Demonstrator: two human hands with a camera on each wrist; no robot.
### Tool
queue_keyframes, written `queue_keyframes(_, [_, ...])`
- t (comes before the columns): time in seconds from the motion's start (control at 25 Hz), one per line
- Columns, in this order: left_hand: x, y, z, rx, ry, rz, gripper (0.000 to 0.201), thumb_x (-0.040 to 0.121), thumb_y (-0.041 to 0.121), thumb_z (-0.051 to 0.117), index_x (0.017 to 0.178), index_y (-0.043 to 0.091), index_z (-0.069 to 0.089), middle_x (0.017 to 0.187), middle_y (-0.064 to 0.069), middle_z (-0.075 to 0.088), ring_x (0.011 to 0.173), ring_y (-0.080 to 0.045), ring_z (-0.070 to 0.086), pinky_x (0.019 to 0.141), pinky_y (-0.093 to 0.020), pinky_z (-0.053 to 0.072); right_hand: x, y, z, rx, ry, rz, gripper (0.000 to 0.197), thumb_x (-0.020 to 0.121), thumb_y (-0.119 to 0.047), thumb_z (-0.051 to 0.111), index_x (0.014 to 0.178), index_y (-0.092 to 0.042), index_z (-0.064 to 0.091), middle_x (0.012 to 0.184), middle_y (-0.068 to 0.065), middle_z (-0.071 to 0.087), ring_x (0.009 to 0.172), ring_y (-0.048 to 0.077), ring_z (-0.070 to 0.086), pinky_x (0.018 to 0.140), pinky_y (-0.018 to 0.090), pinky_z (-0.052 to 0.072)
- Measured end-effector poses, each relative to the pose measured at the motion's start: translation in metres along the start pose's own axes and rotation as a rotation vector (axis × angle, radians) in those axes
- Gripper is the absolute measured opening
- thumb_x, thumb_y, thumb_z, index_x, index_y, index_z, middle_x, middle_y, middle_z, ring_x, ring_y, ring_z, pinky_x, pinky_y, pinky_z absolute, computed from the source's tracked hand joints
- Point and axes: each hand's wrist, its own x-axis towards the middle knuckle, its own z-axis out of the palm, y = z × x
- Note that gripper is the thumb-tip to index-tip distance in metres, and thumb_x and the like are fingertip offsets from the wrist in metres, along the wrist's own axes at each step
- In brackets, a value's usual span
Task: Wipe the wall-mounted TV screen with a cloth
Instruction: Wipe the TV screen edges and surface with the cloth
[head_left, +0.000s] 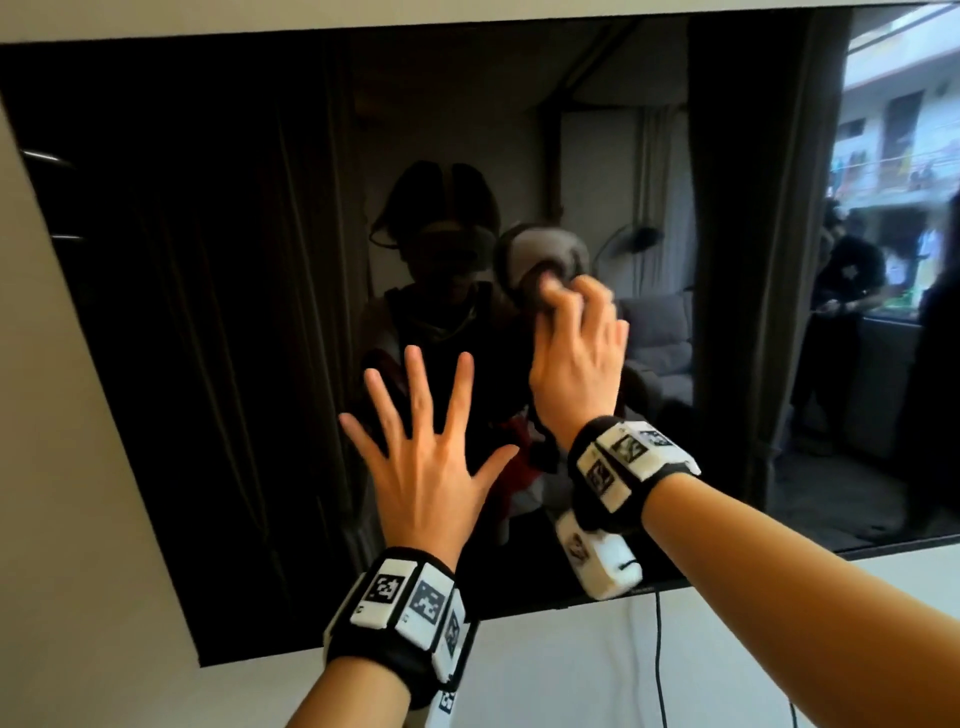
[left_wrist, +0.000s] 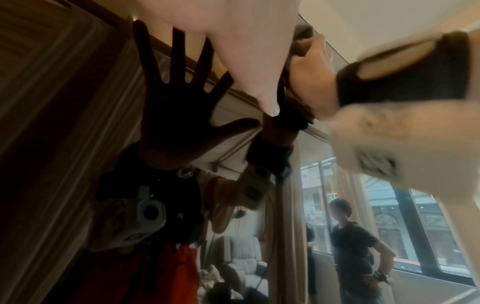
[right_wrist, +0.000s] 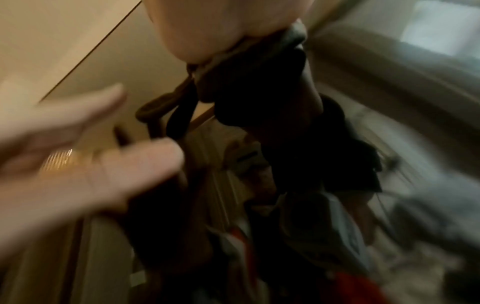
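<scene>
**While the right hand presses the cloth to the glass, most of the screen lies to its left and right**

Where the right hand (head_left: 574, 358) meets the TV screen (head_left: 208, 312), its fingers are bunched around a small dark cloth (head_left: 540, 291), which they pinch and hold against the glass a little right of the panel's centre and somewhat above mid-height. The cloth is mostly hidden by the fingers and by its own reflection, so its full extent cannot be told. The left hand (head_left: 426, 462) is spread wide, fingers straight and apart, holding nothing; it sits lower and to the left of the cloth, near the glass, though contact with the surface cannot be confirmed from the head view. In the left wrist view its dark reflection appears as an open palm just beyond it.

The screen's long axis runs horizontally, from the left bezel by the wall (head_left: 78, 519) to the right side, where a window scene is reflected. The right hand alone bears the cloth, so it is the working hand. Judged from this layout, wiping strokes would best follow the long axis, sweeping sideways from the cloth's present position. Motion blur in the right wrist view suggests the hand is mid-stroke.
</scene>
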Motion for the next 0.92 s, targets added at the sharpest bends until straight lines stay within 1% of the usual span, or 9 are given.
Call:
queue_keyframes(0.08, [0.004, -0.023, -0.004, 0.005, -0.005, -0.060, 0.105, 0.075, 0.079, 0.050, 0.158, 0.025, 0.015, 0.163, -0.020, 0.006, 0.143, -0.055, 0.004, 0.102, -0.079, 0.019, 0.003, 0.003, -0.001, -0.003, -0.077, -0.160, 0.028, 0.088, -0.015, 0.050, 0.116, -0.019, 0.046, 0.115, 0.013, 0.052, 0.092, 0.029, 0.050, 0.072, 0.038, 0.034])
queue_keyframes(0.24, [0.003, -0.054, -0.006, 0.024, -0.038, -0.069, 0.110, 0.073, 0.084, 0.047, 0.158, 0.026, 0.010, 0.163, -0.018, 0.002, 0.143, -0.055, 0.007, 0.100, -0.078, 0.028, 0.023, -0.014, 0.006, 0.043, 0.091, 0.269, 0.026, 0.091, -0.017, 0.046, 0.117, -0.018, 0.046, 0.118, 0.012, 0.050, 0.094, 0.025, 0.049, 0.075, 0.034, 0.032])
queue_keyframes(0.4, [0.000, -0.054, -0.006, 0.061, -0.045, -0.060, 0.107, 0.076, 0.084, 0.043, 0.158, 0.024, 0.011, 0.163, -0.019, 0.007, 0.143, -0.054, 0.011, 0.098, -0.074, 0.035, 0.001, -0.036, 0.015, 0.002, -0.131, -0.246, 0.035, 0.086, -0.013, 0.052, 0.120, -0.019, 0.047, 0.117, 0.014, 0.051, 0.092, 0.029, 0.049, 0.073, 0.037, 0.032])
queue_keyframes(0.52, [0.002, -0.056, -0.005, 0.055, -0.039, -0.061, 0.105, 0.076, 0.085, 0.038, 0.158, 0.024, 0.012, 0.163, -0.018, 0.007, 0.143, -0.053, 0.012, 0.098, -0.074, 0.035, 0.026, -0.042, 0.015, 0.068, 0.045, 0.202, 0.031, 0.089, -0.011, 0.051, 0.117, -0.023, 0.042, 0.119, 0.013, 0.049, 0.094, 0.025, 0.048, 0.075, 0.036, 0.032])
queue_keyframes(0.56, [0.002, -0.057, -0.005, 0.048, -0.035, -0.060, 0.105, 0.076, 0.085, 0.038, 0.158, 0.024, 0.012, 0.163, -0.017, 0.007, 0.143, -0.053, 0.012, 0.098, -0.074, 0.035, 0.022, -0.048, 0.018, 0.075, 0.051, 0.226, 0.030, 0.090, -0.012, 0.050, 0.117, -0.023, 0.041, 0.119, 0.013, 0.049, 0.095, 0.025, 0.048, 0.075, 0.036, 0.032])
queue_keyframes(0.68, [0.001, -0.057, -0.004, 0.048, -0.024, -0.050, 0.105, 0.076, 0.084, 0.041, 0.158, 0.024, 0.015, 0.163, -0.018, 0.009, 0.143, -0.053, 0.014, 0.097, -0.074, 0.036, -0.005, -0.056, 0.021, 0.007, -0.117, -0.168, 0.033, 0.087, -0.018, 0.046, 0.119, -0.019, 0.047, 0.118, 0.014, 0.051, 0.093, 0.030, 0.050, 0.073, 0.040, 0.034])
queue_keyframes(0.72, [0.000, -0.057, -0.003, 0.045, -0.018, -0.048, 0.105, 0.076, 0.084, 0.042, 0.157, 0.024, 0.016, 0.163, -0.017, 0.009, 0.143, -0.053, 0.014, 0.097, -0.074, 0.036, 0.004, -0.049, 0.019, -0.003, -0.103, -0.149, 0.032, 0.087, -0.018, 0.047, 0.119, -0.019, 0.047, 0.118, 0.014, 0.051, 0.095, 0.030, 0.049, 0.073, 0.040, 0.033])
queue_keyframes(0.84, [0.000, -0.058, -0.002, 0.026, -0.010, -0.055, 0.104, 0.076, 0.083, 0.045, 0.157, 0.024, 0.018, 0.163, -0.017, 0.010, 0.142, -0.054, 0.015, 0.096, -0.075, 0.036, 0.030, -0.044, 0.019, 0.033, 0.148, 0.325, 0.027, 0.090, -0.016, 0.048, 0.117, -0.018, 0.047, 0.118, 0.012, 0.050, 0.099, 0.025, 0.046, 0.075, 0.037, 0.031])
queue_keyframes(0.92, [0.001, -0.057, -0.002, 0.025, -0.025, -0.056, 0.105, 0.075, 0.082, 0.047, 0.157, 0.025, 0.016, 0.163, -0.017, 0.009, 0.143, -0.054, 0.015, 0.097, -0.075, 0.036, 0.011, -0.053, 0.022, 0.015, 0.058, 0.092, 0.028, 0.089, -0.015, 0.050, 0.117, -0.017, 0.048, 0.117, 0.015, 0.051, 0.096, 0.027, 0.046, 0.074, 0.038, 0.031])
